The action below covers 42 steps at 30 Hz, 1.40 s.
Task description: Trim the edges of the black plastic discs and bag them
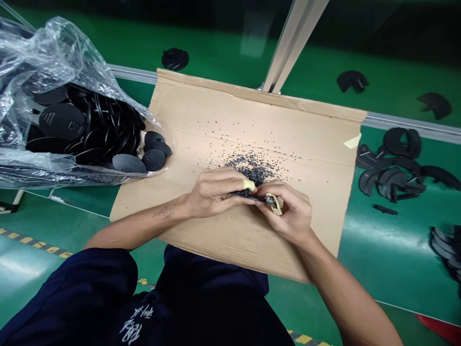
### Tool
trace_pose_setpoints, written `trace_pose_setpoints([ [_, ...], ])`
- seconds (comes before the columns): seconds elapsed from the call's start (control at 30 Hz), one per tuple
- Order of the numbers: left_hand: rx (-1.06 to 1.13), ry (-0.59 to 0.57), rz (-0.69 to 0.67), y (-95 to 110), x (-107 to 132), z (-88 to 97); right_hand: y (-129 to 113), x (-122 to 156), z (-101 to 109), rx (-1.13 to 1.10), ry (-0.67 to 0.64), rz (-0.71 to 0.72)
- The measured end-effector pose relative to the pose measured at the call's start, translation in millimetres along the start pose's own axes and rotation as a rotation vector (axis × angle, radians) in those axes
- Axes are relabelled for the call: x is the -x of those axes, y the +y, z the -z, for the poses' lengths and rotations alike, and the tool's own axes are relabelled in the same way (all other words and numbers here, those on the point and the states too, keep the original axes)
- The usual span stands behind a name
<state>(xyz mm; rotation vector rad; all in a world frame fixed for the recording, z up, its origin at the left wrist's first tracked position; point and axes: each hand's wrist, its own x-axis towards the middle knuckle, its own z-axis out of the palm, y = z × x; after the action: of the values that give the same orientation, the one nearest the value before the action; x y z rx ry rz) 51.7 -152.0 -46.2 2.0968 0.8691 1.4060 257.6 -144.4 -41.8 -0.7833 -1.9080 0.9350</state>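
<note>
Left hand (218,193) and right hand (291,207) pinched 1 thin black piece (254,197) over cardboard (317,139); long axis ran left to right between both, seemingly edge-on; neither hand was nearer.

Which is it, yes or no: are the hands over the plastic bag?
No, the left hand and right hand hold a thin black piece over the cardboard, right of the plastic bag.

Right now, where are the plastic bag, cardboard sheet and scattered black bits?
Plastic bag (68,48), head view: crumpled upper film.
Cardboard sheet (320,139), head view: bare surface, right side.
Black bits (254,174), head view: the densest patch.
</note>
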Motion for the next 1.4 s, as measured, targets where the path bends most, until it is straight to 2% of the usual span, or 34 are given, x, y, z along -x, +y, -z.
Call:
trace_pose_setpoints([
  [0.13,0.050,-0.040,0.028,-1.2,-0.7,-0.9,1.0,1.7,-2.6,-0.034,0.045,-0.021],
  [0.3,0.104,-0.035,0.214,1.4,0.6,-1.4,1.3,0.0,2.1,-0.040,0.069,-0.048],
  [0.43,0.064,0.024,0.186,-0.1,-0.3,-0.5,1.2,-3.0,11.9,0.030,0.051,-0.106],
  [0.57,0.034,0.016,0.217,-1.8,0.5,-1.2,1.9,-3.3,13.4,0.057,0.036,-0.042],
  [0.67,0.121,-0.046,0.243,-1.8,1.3,0.0,3.1,-1.6,9.9,0.034,0.016,0.018],
  [0.73,0.279,-0.109,0.309,-2.2,0.7,2.4,3.9,-0.6,8.9,0.018,0.010,0.039],
  [0.8,0.428,-0.159,0.436,-3.3,-0.6,4.8,4.3,-0.4,9.4,-0.003,0.011,0.037],
  [0.87,0.495,-0.189,0.561,-4.8,-1.6,5.8,4.2,-0.8,10.4,-0.027,0.009,0.024],
  [0.93,0.521,-0.206,0.625,-6.0,-1.8,4.8,3.6,-1.5,11.0,-0.049,-0.001,0.013],
  [1.07,0.633,-0.247,0.627,-5.2,-2.0,2.1,1.1,-1.5,9.3,-0.070,-0.022,0.042],
  [1.23,0.765,-0.346,0.617,0.7,-5.4,2.6,-5.0,2.4,4.7,0.009,0.025,0.192],
  [1.4,0.787,-0.301,0.603,-2.2,-6.5,2.1,-0.8,4.5,3.7,0.209,0.092,0.335],
])
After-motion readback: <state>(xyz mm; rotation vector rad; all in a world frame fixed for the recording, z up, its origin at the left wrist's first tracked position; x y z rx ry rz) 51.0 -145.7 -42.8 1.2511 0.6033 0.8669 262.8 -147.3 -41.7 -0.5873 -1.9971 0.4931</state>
